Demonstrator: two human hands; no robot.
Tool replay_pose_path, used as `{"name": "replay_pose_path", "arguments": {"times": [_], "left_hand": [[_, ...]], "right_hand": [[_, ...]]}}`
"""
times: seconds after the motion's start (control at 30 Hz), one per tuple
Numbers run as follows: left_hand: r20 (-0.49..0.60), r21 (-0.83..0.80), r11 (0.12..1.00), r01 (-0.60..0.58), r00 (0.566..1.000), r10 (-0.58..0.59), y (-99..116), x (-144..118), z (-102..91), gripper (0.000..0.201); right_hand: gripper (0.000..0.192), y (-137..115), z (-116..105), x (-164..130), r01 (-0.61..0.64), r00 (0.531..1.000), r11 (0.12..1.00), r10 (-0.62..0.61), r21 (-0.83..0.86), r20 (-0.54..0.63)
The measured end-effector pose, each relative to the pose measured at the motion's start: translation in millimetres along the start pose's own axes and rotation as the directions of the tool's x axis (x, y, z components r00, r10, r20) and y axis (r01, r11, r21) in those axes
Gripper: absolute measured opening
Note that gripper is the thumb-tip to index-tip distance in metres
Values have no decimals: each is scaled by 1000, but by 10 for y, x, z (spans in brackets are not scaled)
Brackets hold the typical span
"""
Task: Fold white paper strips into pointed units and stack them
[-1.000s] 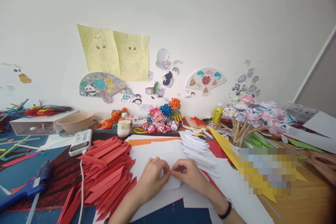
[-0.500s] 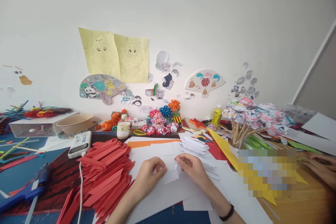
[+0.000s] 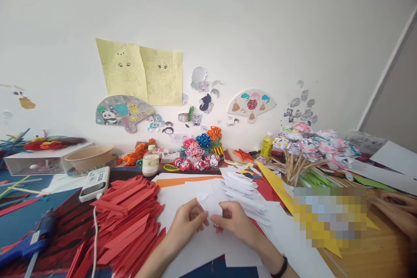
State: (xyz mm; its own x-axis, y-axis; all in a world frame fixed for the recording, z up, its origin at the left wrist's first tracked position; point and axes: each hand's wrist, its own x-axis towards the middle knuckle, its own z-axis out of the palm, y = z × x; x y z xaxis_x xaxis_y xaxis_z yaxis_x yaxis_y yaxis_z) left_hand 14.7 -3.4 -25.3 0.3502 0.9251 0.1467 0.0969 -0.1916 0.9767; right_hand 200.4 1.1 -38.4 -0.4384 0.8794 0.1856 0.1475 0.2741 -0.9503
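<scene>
Both hands pinch a small folded slip of white paper just above the cluttered blue craft table.

Big picture first: a broad heap of pointed red paper strips spreads to the left, a smaller stack of folded white paper pieces sits just beyond the right hand, and loose white sheets lie underneath. The slip looks feather-light, thin and easy to crease or tear, so it is best held at its folded edges with fingertips. The left hand curls closed on its left edge; the right hand nips the right edge, thumb over fingers. Both forearms angle in from below, wrists low, knuckles nearly meeting.
</scene>
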Motion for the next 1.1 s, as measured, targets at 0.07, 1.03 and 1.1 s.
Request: {"name": "replay_pose_path", "arguments": {"times": [0.07, 1.03, 1.1], "left_hand": [[-30, 17, 1000, -6, 1000, 7, 25, -9, -12, 31], [-128, -54, 999, -5, 992, -2, 195, -66, -78, 33], [-133, -65, 998, -10, 991, 1, 186, -65, -82, 32]], "right_hand": [[39, 17, -17, -6, -19, 1000, 1000, 19, -18, -21], [44, -117, -13, -44, -81, 993, 974, 60, 211, 103], [45, -110, -13, -46, -80, 993, 973, 58, 216, 107]]}}
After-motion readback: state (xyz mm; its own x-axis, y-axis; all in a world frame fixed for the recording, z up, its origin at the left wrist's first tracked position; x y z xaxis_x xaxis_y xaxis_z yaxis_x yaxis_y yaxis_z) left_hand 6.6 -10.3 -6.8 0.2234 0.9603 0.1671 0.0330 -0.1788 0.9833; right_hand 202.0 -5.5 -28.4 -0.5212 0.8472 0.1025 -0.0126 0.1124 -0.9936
